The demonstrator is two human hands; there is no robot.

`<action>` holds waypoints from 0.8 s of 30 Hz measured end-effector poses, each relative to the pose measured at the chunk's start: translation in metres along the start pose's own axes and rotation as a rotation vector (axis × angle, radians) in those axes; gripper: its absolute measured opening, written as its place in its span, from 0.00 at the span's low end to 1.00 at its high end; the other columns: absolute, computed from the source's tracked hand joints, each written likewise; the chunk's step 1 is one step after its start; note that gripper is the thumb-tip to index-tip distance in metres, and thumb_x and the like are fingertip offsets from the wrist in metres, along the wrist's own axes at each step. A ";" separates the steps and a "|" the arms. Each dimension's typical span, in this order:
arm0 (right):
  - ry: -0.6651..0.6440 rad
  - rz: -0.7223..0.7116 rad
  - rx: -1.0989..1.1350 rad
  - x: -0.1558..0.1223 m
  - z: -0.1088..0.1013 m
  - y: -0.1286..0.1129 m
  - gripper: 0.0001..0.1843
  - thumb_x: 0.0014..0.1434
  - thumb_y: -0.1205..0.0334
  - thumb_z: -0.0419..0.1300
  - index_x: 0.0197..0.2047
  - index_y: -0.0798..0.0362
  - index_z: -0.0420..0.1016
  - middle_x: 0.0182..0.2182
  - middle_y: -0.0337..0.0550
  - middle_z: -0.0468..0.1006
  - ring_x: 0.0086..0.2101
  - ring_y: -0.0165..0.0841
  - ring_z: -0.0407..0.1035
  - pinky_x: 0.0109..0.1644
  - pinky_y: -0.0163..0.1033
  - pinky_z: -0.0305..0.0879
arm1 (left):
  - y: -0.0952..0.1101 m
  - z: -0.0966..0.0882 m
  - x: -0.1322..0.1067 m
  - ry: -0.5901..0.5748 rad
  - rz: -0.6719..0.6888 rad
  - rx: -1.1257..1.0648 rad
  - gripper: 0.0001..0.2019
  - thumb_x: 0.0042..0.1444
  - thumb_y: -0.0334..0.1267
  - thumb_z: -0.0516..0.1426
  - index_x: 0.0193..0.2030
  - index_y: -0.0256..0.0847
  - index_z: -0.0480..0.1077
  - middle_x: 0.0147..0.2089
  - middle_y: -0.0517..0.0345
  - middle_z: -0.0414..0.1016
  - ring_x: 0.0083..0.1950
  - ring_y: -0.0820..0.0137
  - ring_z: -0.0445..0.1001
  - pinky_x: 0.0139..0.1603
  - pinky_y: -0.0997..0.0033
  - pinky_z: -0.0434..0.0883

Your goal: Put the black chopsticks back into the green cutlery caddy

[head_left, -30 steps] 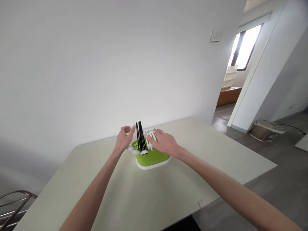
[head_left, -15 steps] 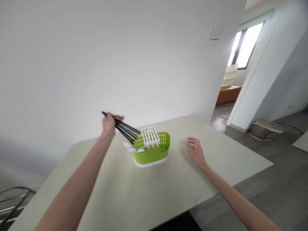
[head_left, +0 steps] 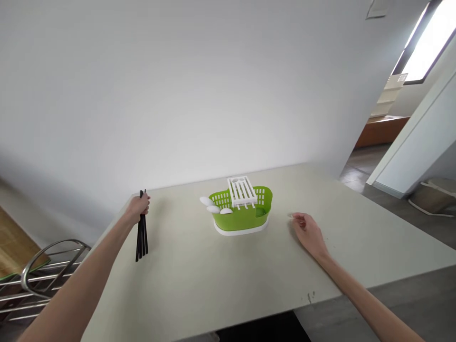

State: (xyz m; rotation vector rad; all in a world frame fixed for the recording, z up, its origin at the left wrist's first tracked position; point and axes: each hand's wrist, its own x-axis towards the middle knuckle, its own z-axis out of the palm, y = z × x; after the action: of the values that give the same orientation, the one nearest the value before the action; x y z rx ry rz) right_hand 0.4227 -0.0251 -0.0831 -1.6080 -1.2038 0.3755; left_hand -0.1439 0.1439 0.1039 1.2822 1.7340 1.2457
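My left hand (head_left: 138, 207) is closed round a bundle of several black chopsticks (head_left: 142, 240), whose long ends point down over the left side of the table. Near the middle stands a green slotted basket (head_left: 242, 221) on a white base. A white slotted rack (head_left: 242, 191) lies across its top, with small hooks along the front. Several white spoons (head_left: 213, 209) lean out of its left end, their handles hidden inside. To the right of the basket, apart from it, my right hand (head_left: 309, 232) rests low at the table with loosely curled fingers and nothing visible in them.
The pale table (head_left: 199, 280) backs onto a white wall. A metal-rod rack (head_left: 50, 273) stands beyond the table's left edge, near a wooden board (head_left: 17, 242). On the floor at far right is a grey-brown bin-like container (head_left: 432, 199).
My left hand has carried the chopsticks left, away from the basket, and they now hang downward. My right hand's fingers are more curled. The view has turned left.
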 end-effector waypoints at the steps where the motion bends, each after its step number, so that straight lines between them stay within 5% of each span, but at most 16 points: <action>1: -0.004 -0.009 -0.008 0.000 -0.001 0.001 0.16 0.60 0.53 0.55 0.47 0.51 0.73 0.47 0.51 0.78 0.42 0.40 0.75 0.51 0.48 0.72 | -0.011 0.001 -0.003 0.023 -0.046 0.111 0.07 0.61 0.40 0.55 0.32 0.43 0.62 0.15 0.71 0.53 0.14 0.74 0.51 0.17 0.75 0.49; 8: -0.004 -0.047 -0.057 0.000 -0.003 0.002 0.16 0.59 0.53 0.55 0.46 0.51 0.73 0.44 0.50 0.79 0.42 0.40 0.75 0.52 0.49 0.71 | -0.053 0.004 -0.018 0.056 -0.114 0.675 0.12 0.59 0.44 0.53 0.32 0.38 0.71 0.19 0.49 0.70 0.24 0.55 0.73 0.29 0.61 0.65; 14: -0.019 -0.037 -0.061 -0.001 -0.004 0.002 0.16 0.58 0.52 0.55 0.46 0.51 0.73 0.43 0.50 0.80 0.42 0.41 0.75 0.51 0.49 0.71 | -0.072 0.010 -0.035 0.079 -0.013 0.941 0.21 0.65 0.46 0.45 0.50 0.32 0.71 0.46 0.28 0.79 0.46 0.42 0.79 0.42 0.51 0.72; 20: -0.018 -0.036 -0.062 -0.002 -0.005 0.000 0.15 0.58 0.54 0.55 0.45 0.51 0.73 0.43 0.49 0.80 0.42 0.40 0.75 0.52 0.49 0.71 | -0.088 0.008 -0.057 0.058 0.136 1.100 0.24 0.67 0.44 0.41 0.51 0.30 0.71 0.56 0.25 0.74 0.58 0.43 0.75 0.55 0.49 0.71; 24: -0.024 -0.036 -0.047 -0.003 -0.006 -0.002 0.14 0.58 0.54 0.54 0.45 0.50 0.73 0.43 0.49 0.81 0.42 0.40 0.75 0.52 0.48 0.71 | -0.091 0.008 -0.064 0.042 0.195 1.166 0.25 0.67 0.45 0.40 0.51 0.30 0.71 0.54 0.27 0.75 0.58 0.44 0.75 0.56 0.49 0.70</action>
State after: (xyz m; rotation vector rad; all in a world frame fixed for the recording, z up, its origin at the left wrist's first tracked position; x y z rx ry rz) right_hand 0.4248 -0.0307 -0.0798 -1.6236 -1.2665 0.3472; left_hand -0.1478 0.0790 0.0134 2.0636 2.5127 0.2286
